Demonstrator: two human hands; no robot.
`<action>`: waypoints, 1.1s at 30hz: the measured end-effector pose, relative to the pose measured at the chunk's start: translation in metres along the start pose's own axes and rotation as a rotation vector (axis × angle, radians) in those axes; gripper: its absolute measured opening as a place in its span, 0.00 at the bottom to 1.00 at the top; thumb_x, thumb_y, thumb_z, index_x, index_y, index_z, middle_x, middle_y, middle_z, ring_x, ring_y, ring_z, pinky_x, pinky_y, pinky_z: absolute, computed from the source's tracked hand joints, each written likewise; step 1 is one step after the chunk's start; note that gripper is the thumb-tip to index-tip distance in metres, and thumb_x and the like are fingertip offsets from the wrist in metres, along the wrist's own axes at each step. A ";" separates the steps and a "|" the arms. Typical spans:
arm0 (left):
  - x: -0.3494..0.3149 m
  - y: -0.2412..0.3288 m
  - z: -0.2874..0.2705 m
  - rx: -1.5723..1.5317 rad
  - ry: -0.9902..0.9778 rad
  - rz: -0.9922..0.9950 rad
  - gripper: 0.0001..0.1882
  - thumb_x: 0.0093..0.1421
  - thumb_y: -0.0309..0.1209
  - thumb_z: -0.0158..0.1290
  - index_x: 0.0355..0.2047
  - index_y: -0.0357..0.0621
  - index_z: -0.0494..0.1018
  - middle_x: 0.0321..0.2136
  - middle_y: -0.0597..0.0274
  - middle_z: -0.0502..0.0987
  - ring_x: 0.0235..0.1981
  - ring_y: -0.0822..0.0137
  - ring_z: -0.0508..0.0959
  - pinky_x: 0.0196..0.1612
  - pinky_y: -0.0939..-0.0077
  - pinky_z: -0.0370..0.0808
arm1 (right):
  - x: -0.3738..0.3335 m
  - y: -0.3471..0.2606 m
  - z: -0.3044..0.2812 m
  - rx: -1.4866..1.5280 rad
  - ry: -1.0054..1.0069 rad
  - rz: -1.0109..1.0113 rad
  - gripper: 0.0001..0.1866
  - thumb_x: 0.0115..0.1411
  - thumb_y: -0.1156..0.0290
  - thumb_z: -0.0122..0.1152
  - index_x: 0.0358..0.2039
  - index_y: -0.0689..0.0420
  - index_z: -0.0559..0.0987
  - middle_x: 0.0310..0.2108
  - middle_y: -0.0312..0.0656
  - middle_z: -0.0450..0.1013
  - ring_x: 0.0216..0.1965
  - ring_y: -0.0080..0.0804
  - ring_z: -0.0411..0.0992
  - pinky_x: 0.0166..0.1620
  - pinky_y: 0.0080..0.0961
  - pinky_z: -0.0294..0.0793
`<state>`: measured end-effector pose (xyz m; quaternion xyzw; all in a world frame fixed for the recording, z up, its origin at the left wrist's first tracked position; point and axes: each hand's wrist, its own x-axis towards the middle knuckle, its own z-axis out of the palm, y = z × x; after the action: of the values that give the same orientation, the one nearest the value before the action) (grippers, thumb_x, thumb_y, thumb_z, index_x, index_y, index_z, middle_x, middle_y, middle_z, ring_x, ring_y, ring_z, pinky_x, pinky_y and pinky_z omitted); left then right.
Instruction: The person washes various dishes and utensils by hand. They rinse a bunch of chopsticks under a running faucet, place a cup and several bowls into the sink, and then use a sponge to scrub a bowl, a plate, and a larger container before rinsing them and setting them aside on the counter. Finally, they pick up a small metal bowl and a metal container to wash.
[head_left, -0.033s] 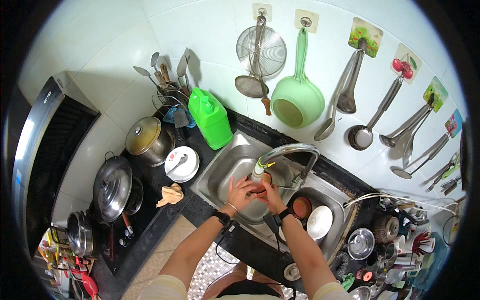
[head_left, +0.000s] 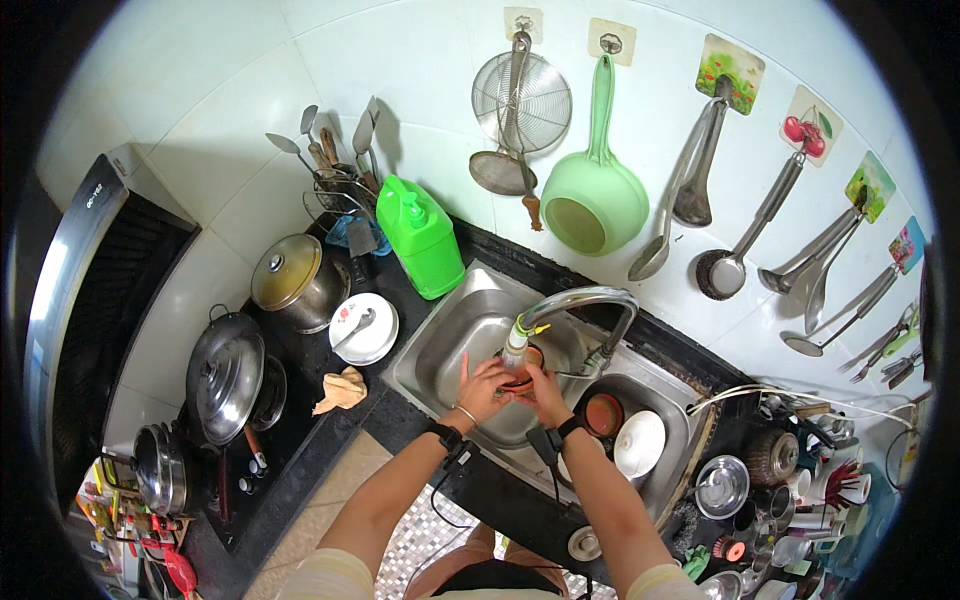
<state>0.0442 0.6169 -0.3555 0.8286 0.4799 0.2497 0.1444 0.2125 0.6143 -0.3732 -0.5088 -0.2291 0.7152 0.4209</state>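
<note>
Over the left sink basin, my left hand and my right hand hold a small reddish-brown bowl between them. The bowl is tilted under the mouth of the curved faucet, and water seems to run onto it. My left fingers lie along its left side and front, while my right hand grips the right side. Part of the bowl is hidden by my fingers. In the right basin, another reddish-brown bowl with a dark rim rests beside a white bowl.
A green jug stands behind the sink's left corner. White plates with a spoon and a tan cloth lie left of it. A green pan and ladles hang on the wall. Crowded dishes surround a metal bowl at right.
My left fingers have shifted slightly over the bowl, and more of its inside shows. The right hand keeps nearly the same place.
</note>
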 end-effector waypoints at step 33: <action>-0.006 -0.010 0.017 0.249 -0.283 0.133 0.08 0.55 0.32 0.49 0.34 0.55 0.76 0.27 0.64 0.77 0.36 0.64 0.73 0.58 0.54 0.47 | -0.020 0.014 -0.010 0.426 -0.194 0.286 0.29 0.58 0.52 0.51 0.49 0.63 0.62 0.52 0.53 0.59 0.50 0.44 0.64 0.52 0.42 0.67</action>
<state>0.0437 0.6167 -0.3758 0.8968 0.4260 0.0788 0.0900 0.2186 0.5892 -0.3773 -0.3649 -0.0383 0.8449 0.3891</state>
